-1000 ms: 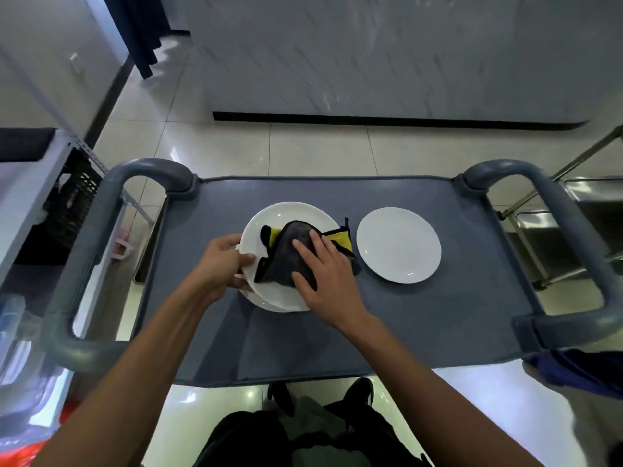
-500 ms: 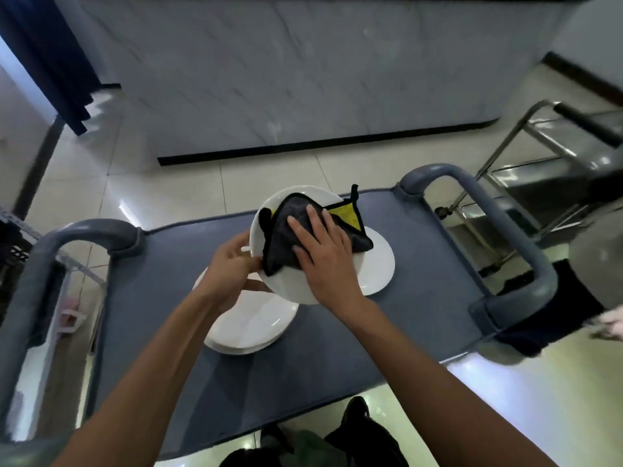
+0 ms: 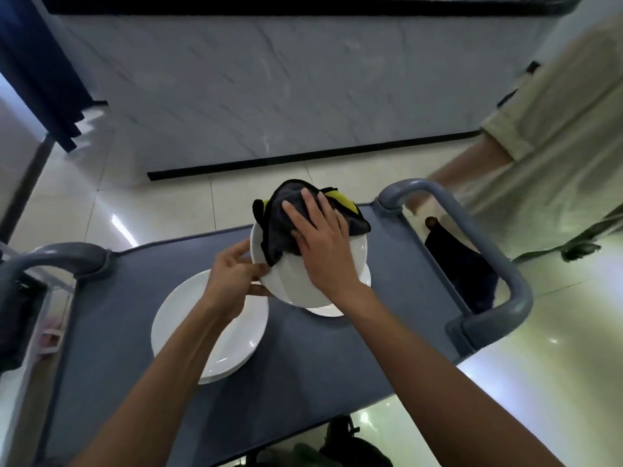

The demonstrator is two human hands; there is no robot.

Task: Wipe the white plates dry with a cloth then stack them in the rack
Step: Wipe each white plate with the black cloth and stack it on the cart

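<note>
My left hand (image 3: 232, 281) grips the left rim of a white plate (image 3: 293, 284), held tilted above the grey cart top (image 3: 111, 335). My right hand (image 3: 323, 244) lies flat on a dark grey and yellow cloth (image 3: 279, 227), pressing it against the plate's upper face. A stack of white plates (image 3: 232, 345) rests on the cart at the left, partly under my left forearm. Another white plate (image 3: 325, 310) lies on the cart under the held one, mostly hidden. No rack is visible.
Grey cart handles rise at the left (image 3: 57, 257) and right (image 3: 488, 251). Another person in light clothing (image 3: 556, 136) stands close beyond the right handle. A marble-faced counter (image 3: 269, 89) runs across the far side. Shelving (image 3: 17, 318) sits at the left edge.
The plate with the cloth has risen from the stack and moved up and to the right, over the right-hand plate. The view swung right, and a person came into sight.
</note>
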